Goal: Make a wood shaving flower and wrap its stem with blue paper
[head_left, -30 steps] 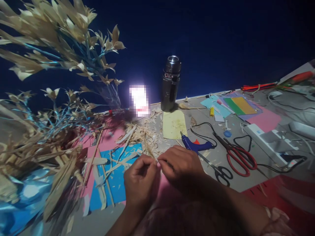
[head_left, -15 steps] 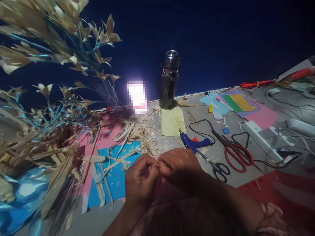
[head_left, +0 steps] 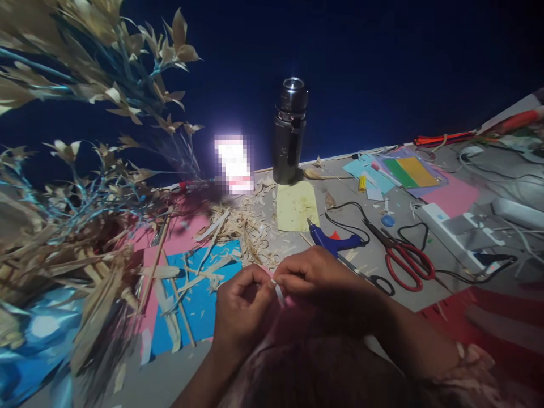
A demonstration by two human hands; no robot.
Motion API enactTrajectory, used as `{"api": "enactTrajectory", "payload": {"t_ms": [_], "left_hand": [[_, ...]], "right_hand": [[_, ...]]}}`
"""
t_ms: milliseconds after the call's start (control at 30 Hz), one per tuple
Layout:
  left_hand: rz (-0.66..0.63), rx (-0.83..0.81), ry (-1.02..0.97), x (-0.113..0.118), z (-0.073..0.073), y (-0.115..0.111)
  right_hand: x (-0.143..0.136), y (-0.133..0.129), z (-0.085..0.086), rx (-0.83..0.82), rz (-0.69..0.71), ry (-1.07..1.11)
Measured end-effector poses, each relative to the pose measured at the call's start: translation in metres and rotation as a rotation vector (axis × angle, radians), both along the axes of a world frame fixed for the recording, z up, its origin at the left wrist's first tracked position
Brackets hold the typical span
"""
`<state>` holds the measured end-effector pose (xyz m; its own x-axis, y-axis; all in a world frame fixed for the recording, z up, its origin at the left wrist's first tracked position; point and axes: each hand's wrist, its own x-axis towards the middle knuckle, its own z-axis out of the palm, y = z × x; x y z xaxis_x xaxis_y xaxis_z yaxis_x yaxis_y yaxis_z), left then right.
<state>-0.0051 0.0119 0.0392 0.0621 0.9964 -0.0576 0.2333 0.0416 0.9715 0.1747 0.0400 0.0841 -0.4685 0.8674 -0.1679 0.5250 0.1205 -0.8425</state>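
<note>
I view the work from the head camera. Left hand (head_left: 243,299): fingers curled, thumb and index fingertip pinched together on one end of a pale strip (head_left: 279,296). Right hand (head_left: 313,270): fingers curled, fingertips closed at the same end, meeting those of the left. I locate the strip directly below this joint, hanging between the hands in front of the person. Left of the left hand, a blue sheet (head_left: 206,309) lies on the desk (head_left: 335,195) with dried pieces across it; beyond it is a heap of shavings (head_left: 249,224). Beyond the right hand I find a blue glue gun (head_left: 335,242), its nozzle at the edge of a yellow sheet (head_left: 295,204). A dark bottle (head_left: 289,141) stands upright at that sheet's far end. Red-handled scissors (head_left: 403,263) lie right of the glue gun, near a white power strip (head_left: 450,241).
</note>
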Motion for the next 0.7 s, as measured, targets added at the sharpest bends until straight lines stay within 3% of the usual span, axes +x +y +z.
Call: {"api": "enactTrajectory", "payload": {"t_ms": [167,300,433,567,700], "left_hand": [[-0.051,0.009,0.084,0.000,-0.001,0.001],[-0.064,-0.008,0.101,-0.001,-0.002,0.001],[-0.032,0.005,0.052,0.001,0.002,0.001],[0.011,0.011,0.016,0.003,0.010,0.001],[0.048,-0.009,-0.012,0.004,0.014,0.001]], "right_hand": [[0.003,0.004,-0.003,0.279,0.153,-0.256],[-0.002,0.000,-0.010,0.474,0.161,-0.313],[-0.011,-0.005,-0.015,0.340,0.021,-0.293],[-0.014,-0.007,-0.022,0.150,-0.158,-0.114],[-0.012,-0.010,-0.030,0.157,-0.250,0.025]]}}
